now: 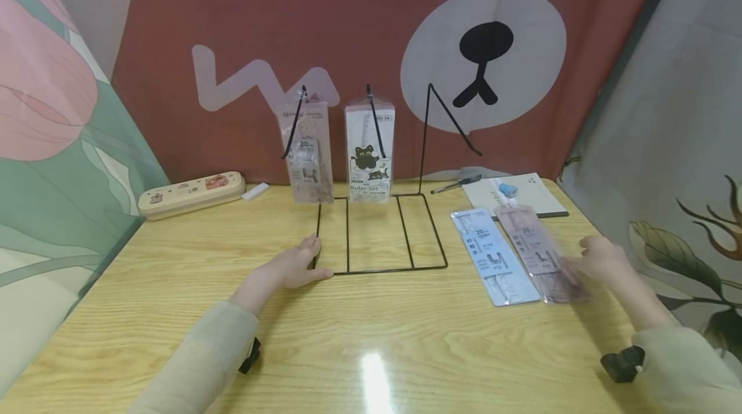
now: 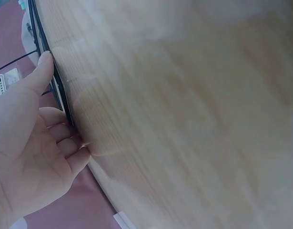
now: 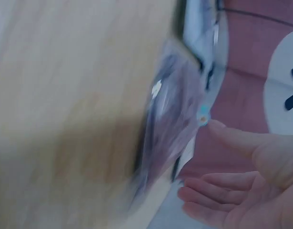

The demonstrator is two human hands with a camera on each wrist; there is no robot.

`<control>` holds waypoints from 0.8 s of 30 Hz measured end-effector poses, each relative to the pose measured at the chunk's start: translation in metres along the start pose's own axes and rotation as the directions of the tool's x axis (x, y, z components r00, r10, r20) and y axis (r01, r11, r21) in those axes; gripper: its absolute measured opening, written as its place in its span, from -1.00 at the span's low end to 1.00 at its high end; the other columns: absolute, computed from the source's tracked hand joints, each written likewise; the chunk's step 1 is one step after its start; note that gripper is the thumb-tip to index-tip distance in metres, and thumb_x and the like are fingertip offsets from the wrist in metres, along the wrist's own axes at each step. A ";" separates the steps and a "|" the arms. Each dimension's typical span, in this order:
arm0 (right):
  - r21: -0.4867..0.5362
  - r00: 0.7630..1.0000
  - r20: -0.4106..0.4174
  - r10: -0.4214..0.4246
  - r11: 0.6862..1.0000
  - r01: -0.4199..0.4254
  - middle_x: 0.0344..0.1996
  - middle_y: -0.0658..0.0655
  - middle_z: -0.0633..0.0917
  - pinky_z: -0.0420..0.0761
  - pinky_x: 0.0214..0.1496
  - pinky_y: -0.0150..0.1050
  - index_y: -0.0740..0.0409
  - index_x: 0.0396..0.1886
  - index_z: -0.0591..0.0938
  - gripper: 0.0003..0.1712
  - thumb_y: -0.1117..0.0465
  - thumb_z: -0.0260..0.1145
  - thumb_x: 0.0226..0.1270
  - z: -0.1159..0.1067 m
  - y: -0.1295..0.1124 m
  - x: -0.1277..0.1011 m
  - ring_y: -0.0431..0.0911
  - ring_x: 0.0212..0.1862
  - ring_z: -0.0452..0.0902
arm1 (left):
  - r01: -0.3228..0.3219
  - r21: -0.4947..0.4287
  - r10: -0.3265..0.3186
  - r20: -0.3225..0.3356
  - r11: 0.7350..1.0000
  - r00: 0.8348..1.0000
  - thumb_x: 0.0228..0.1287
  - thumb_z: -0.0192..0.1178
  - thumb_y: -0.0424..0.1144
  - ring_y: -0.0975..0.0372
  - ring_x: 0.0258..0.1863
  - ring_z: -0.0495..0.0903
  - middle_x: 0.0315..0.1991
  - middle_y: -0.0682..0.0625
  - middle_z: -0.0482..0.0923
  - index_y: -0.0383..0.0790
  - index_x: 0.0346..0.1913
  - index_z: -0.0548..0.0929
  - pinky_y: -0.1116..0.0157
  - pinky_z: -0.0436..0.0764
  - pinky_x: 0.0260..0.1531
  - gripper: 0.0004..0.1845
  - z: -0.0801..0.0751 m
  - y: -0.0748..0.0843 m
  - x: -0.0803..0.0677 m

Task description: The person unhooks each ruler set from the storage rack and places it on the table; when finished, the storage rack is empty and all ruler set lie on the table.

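Your left hand (image 1: pixel 292 266) lay flat on the pale wooden desk (image 1: pixel 371 337), fingers straight and relaxed, its fingertips touching the front left corner of the black wire display rack (image 1: pixel 379 234). In the left wrist view the thumb (image 2: pixel 39 71) and the fingers pressed against the thin black wire of the base; they held nothing.

Your right hand (image 1: pixel 603 258) hovered open at about 3 o'clock from the rack, fingers loosely spread, just beside the right edge of the pink clear-plastic ruler packet (image 1: pixel 542 253) that lay flat on the desk. Whether the fingertips touched it I cannot tell; the right wrist view was blurred, showing only the open palm (image 3: pixel 251 191) next to the packet (image 3: pixel 170 119).

Touching that packet on its left lay the light blue clear-plastic ruler packet (image 1: pixel 493 256), well apart from the rack's base.

On the rack, two packets hung from the upright hooks at 12 o'clock: a pink one (image 1: pixel 307 153) on the left hook and a white cat-printed ruler set (image 1: pixel 369 153) on the middle hook.

At 10 o'clock from the rack sat a long cream pencil case (image 1: pixel 191 194) with a small white eraser (image 1: pixel 255 191) near it. At 2 o'clock lay a white notebook (image 1: pixel 522 198) carrying a small blue sharpener (image 1: pixel 507 189), with a dark pen (image 1: pixel 458 183) just left of it.
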State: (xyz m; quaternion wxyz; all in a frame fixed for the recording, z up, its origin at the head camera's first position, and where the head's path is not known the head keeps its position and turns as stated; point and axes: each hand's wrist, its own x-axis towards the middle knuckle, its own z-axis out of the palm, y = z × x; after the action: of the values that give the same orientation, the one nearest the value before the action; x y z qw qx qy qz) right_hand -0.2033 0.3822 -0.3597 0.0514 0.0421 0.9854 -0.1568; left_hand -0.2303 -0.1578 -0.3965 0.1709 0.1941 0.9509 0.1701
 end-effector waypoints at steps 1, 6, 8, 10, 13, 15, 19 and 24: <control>-0.005 1.000 -0.021 -0.013 1.000 0.013 -0.10 0.68 0.50 0.53 -0.12 0.21 0.79 0.02 0.31 -0.21 0.07 0.29 0.18 0.000 -0.006 0.000 0.50 -0.06 0.43 | -0.001 0.001 0.001 -0.001 1.000 1.000 0.32 0.04 0.16 -0.12 0.48 -0.14 0.50 -0.31 -0.28 -0.44 0.45 -0.07 -0.06 0.04 0.42 -0.07 0.000 0.000 0.000; 0.102 0.996 -0.050 -0.079 0.991 0.084 0.07 0.68 0.39 0.47 0.05 0.25 0.71 0.18 0.23 -0.21 0.11 0.25 0.26 0.005 -0.045 0.007 0.49 0.10 0.35 | 0.001 -0.005 -0.001 -0.004 1.000 1.000 0.33 0.04 0.15 -0.12 0.48 -0.15 0.50 -0.30 -0.28 -0.45 0.45 -0.07 -0.05 0.01 0.43 -0.08 -0.001 0.000 0.000; 0.157 0.989 -0.071 -0.129 0.978 0.139 0.10 0.65 0.39 0.46 0.10 0.24 0.66 0.20 0.26 -0.23 0.11 0.26 0.27 0.009 -0.063 0.012 0.46 0.14 0.35 | 0.000 -0.007 0.000 -0.005 1.000 1.000 0.33 0.03 0.15 -0.12 0.48 -0.15 0.50 -0.31 -0.28 -0.45 0.44 -0.07 -0.06 0.00 0.43 -0.08 -0.001 0.000 0.000; 0.203 0.979 -0.095 -0.183 0.959 0.199 0.13 0.60 0.41 0.45 0.15 0.21 0.60 0.21 0.30 -0.26 0.09 0.27 0.28 0.014 -0.081 0.018 0.42 0.17 0.35 | 0.001 -0.008 -0.001 -0.004 1.000 1.000 0.34 0.03 0.15 -0.12 0.48 -0.16 0.50 -0.31 -0.28 -0.45 0.44 -0.07 -0.05 0.00 0.44 -0.08 -0.001 0.000 0.000; 0.258 0.955 -0.114 -0.273 0.920 0.294 0.17 0.51 0.45 0.44 0.20 0.17 0.49 0.23 0.36 -0.29 0.03 0.26 0.31 0.022 -0.105 0.027 0.35 0.20 0.37 | -0.001 -0.010 0.001 -0.002 1.000 1.000 0.34 0.03 0.14 -0.13 0.48 -0.16 0.49 -0.32 -0.28 -0.46 0.44 -0.08 -0.06 -0.01 0.44 -0.08 -0.001 0.000 -0.001; 0.310 0.940 -0.118 -0.321 0.887 0.342 0.18 0.47 0.46 0.43 0.22 0.17 0.44 0.23 0.38 -0.33 0.03 0.24 0.33 0.029 -0.119 0.035 0.33 0.21 0.38 | -0.001 -0.008 0.001 -0.003 1.000 1.000 0.34 0.03 0.14 -0.13 0.48 -0.16 0.49 -0.32 -0.27 -0.46 0.44 -0.08 -0.06 0.00 0.44 -0.08 0.000 0.000 -0.001; 0.398 0.912 -0.140 -0.386 0.821 0.409 0.15 0.43 0.51 0.46 0.20 0.14 0.41 0.22 0.41 -0.42 0.12 0.23 0.34 0.043 -0.148 0.051 0.28 0.17 0.45 | -0.004 -0.005 0.004 -0.001 1.000 1.000 0.34 0.03 0.15 -0.11 0.48 -0.17 0.49 -0.31 -0.27 -0.45 0.45 -0.08 -0.04 -0.01 0.44 -0.08 0.000 0.001 -0.001; 0.439 0.887 -0.188 -0.421 0.772 0.460 0.05 0.42 0.58 0.54 0.13 0.08 0.42 0.16 0.46 -0.51 0.23 0.25 0.31 0.053 -0.189 0.066 0.24 0.07 0.54 | 0.007 -0.009 -0.007 -0.001 1.000 1.000 0.33 0.02 0.16 -0.10 0.49 -0.18 0.50 -0.29 -0.29 -0.43 0.45 -0.09 -0.04 -0.01 0.44 -0.07 0.000 0.001 -0.001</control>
State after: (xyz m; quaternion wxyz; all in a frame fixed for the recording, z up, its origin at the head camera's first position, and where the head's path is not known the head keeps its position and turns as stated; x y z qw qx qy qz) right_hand -0.2823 0.1912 -0.3603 -0.0377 -0.1724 0.9004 -0.3977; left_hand -0.2295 -0.1575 -0.3961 0.1720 0.1899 0.9509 0.1738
